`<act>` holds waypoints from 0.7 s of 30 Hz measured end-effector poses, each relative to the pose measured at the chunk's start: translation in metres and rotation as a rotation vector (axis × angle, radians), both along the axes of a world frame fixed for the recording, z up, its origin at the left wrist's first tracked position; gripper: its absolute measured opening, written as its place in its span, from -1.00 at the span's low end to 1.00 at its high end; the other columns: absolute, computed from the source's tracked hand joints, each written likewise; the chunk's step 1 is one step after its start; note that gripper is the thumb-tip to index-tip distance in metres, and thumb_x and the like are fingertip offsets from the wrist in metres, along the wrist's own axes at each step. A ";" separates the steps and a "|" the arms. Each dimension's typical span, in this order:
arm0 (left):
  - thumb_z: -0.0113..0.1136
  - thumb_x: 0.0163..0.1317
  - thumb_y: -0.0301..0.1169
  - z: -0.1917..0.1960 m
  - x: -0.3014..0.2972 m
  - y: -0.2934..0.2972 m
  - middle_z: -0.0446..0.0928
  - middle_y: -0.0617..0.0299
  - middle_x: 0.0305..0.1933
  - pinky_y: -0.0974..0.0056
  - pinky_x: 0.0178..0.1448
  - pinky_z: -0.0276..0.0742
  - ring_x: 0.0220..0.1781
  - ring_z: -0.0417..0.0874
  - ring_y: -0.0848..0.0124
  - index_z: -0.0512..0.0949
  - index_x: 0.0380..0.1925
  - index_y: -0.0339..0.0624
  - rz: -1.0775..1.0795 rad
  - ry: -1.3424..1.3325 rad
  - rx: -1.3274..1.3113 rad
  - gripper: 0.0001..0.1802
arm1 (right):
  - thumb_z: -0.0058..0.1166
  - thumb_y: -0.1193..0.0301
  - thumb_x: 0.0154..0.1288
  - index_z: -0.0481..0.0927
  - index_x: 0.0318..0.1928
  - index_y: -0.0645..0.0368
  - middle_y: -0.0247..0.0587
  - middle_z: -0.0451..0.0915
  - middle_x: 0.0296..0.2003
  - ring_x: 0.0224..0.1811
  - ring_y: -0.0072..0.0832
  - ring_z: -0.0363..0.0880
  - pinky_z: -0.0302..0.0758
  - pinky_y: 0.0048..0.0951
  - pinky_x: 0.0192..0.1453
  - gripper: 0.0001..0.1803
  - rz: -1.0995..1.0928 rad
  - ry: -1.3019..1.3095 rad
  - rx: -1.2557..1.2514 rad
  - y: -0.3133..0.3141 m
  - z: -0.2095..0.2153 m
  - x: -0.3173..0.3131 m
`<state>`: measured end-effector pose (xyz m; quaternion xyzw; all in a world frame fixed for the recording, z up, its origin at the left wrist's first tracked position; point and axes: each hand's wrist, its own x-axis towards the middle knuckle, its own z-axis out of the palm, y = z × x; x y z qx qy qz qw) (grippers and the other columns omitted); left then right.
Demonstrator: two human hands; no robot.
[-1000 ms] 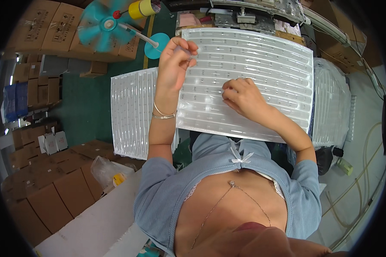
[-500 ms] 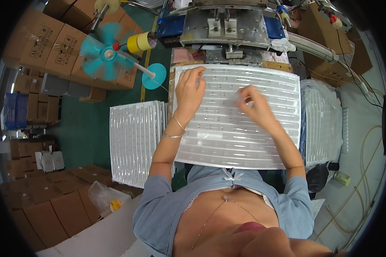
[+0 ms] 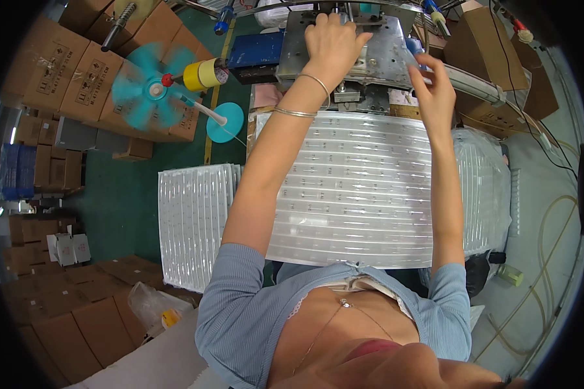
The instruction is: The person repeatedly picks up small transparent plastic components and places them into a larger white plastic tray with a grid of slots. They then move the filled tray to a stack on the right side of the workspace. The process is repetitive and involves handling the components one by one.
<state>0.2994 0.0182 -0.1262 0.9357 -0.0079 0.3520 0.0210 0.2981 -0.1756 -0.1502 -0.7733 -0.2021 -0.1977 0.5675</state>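
My left hand (image 3: 333, 44) reaches over the metal head (image 3: 296, 48) of a bench machine, fingers slightly spread on it and thumb held out to the side. The fingertips lie by upright metal rods at its top; what they touch beneath is hidden. Beside the machine's right end, my right hand (image 3: 437, 94) is raised with thumb and bent forefinger apart, and nothing shows between them. Below both hands lies a large white sheet (image 3: 350, 194) of ribbed, glossy strips with rows of small marks. My right forearm passes over its right edge.
A stack of similar ribbed sheets (image 3: 194, 223) stands to the left. More sheets in clear plastic (image 3: 483, 194) lie to the right. At the left, a teal fan (image 3: 154, 91) turns beside yellow tape rolls (image 3: 202, 76). Cardboard boxes (image 3: 78, 324) and a hose (image 3: 545, 259) flank the workplace.
Both hands have moved forward off the white sheet, the left onto the machine head and the right beside its right end. The whole view has shifted slightly.
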 end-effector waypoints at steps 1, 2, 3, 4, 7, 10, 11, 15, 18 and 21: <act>0.27 0.02 -0.11 -0.003 -0.002 0.006 0.53 0.20 -0.30 0.21 -0.22 0.50 -0.22 0.53 0.22 0.65 -0.26 0.00 -0.069 -0.080 -0.011 -0.67 | 0.13 0.45 0.19 0.55 -0.20 0.13 -0.30 0.60 -0.19 -0.22 -0.51 0.55 0.47 -0.52 -0.25 -0.85 -0.014 -0.088 -0.042 0.015 0.007 0.001; 0.28 0.01 -0.14 -0.004 -0.002 0.012 0.54 0.23 -0.34 0.22 -0.23 0.51 -0.25 0.53 0.24 0.65 -0.25 0.00 -0.136 -0.165 -0.024 -0.69 | 0.15 0.44 0.17 0.56 -0.20 0.10 -0.32 0.61 -0.22 -0.24 -0.49 0.56 0.45 -0.48 -0.27 -0.84 -0.027 -0.180 -0.086 0.028 0.012 0.006; 0.30 -0.01 -0.28 0.003 -0.018 0.009 0.52 0.25 -0.38 0.22 -0.23 0.49 -0.26 0.53 0.27 0.63 -0.23 0.00 -0.203 -0.207 -0.109 -0.72 | 0.17 0.41 0.15 0.57 -0.21 0.08 -0.33 0.61 -0.25 -0.25 -0.45 0.56 0.43 -0.44 -0.27 -0.83 -0.068 -0.316 -0.164 0.038 0.013 0.014; 0.29 0.01 -0.32 0.004 -0.033 0.010 0.51 0.25 -0.38 0.23 -0.22 0.48 -0.27 0.53 0.27 0.62 -0.22 0.00 -0.222 -0.209 -0.193 -0.73 | 0.18 0.38 0.13 0.58 -0.21 0.06 -0.34 0.60 -0.27 -0.25 -0.42 0.55 0.41 -0.40 -0.27 -0.81 -0.106 -0.450 -0.241 0.049 0.014 0.024; 0.26 0.06 -0.38 -0.002 -0.094 0.022 0.51 0.22 -0.37 0.26 -0.19 0.44 -0.30 0.53 0.28 0.61 -0.19 -0.06 -0.257 -0.058 -0.447 -0.74 | 0.20 0.32 0.09 0.59 -0.22 0.00 -0.37 0.60 -0.31 -0.26 -0.33 0.54 0.36 -0.30 -0.24 -0.79 -0.234 -0.610 -0.509 0.074 0.006 0.054; 0.26 0.06 -0.42 -0.019 -0.150 0.036 0.55 0.15 -0.30 0.28 -0.16 0.44 -0.31 0.52 0.29 0.60 -0.16 -0.15 -0.226 0.045 -0.529 -0.71 | 0.18 0.32 0.09 0.58 -0.22 0.02 -0.35 0.60 -0.32 -0.24 -0.30 0.53 0.35 -0.31 -0.19 -0.79 -0.229 -0.541 -0.574 0.082 0.004 0.065; 0.27 0.06 -0.43 -0.026 -0.165 0.040 0.56 0.13 -0.28 0.28 -0.16 0.44 -0.30 0.52 0.29 0.60 -0.15 -0.16 -0.212 0.052 -0.484 -0.70 | 0.19 0.32 0.09 0.57 -0.21 0.03 -0.33 0.60 -0.31 -0.23 -0.30 0.53 0.36 -0.32 -0.18 -0.78 -0.220 -0.529 -0.553 0.078 0.004 0.065; 0.29 0.02 -0.47 -0.039 -0.222 0.039 0.58 0.14 -0.23 0.27 -0.22 0.47 -0.29 0.55 0.26 0.57 -0.16 -0.20 -0.138 0.183 -0.440 -0.68 | 0.19 0.33 0.09 0.57 -0.20 0.07 -0.29 0.59 -0.27 -0.19 -0.30 0.53 0.36 -0.36 -0.15 -0.76 -0.234 -0.578 -0.438 0.058 0.002 0.054; 0.31 -0.01 -0.47 -0.054 -0.260 0.031 0.58 0.16 -0.24 0.27 -0.27 0.48 -0.32 0.56 0.25 0.55 -0.21 -0.21 -0.174 0.281 -0.393 -0.69 | 0.19 0.33 0.09 0.57 -0.19 0.10 -0.25 0.59 -0.24 -0.15 -0.30 0.52 0.37 -0.38 -0.12 -0.74 -0.242 -0.657 -0.327 0.030 0.003 0.015; 0.30 -0.02 -0.46 -0.058 -0.288 0.021 0.57 0.18 -0.24 0.27 -0.29 0.47 -0.33 0.55 0.27 0.53 -0.24 -0.19 -0.250 0.363 -0.300 -0.71 | 0.21 0.32 0.06 0.55 -0.13 0.15 -0.18 0.58 -0.21 -0.12 -0.26 0.50 0.35 -0.37 -0.06 -0.66 0.036 -0.506 -0.431 0.007 -0.012 -0.055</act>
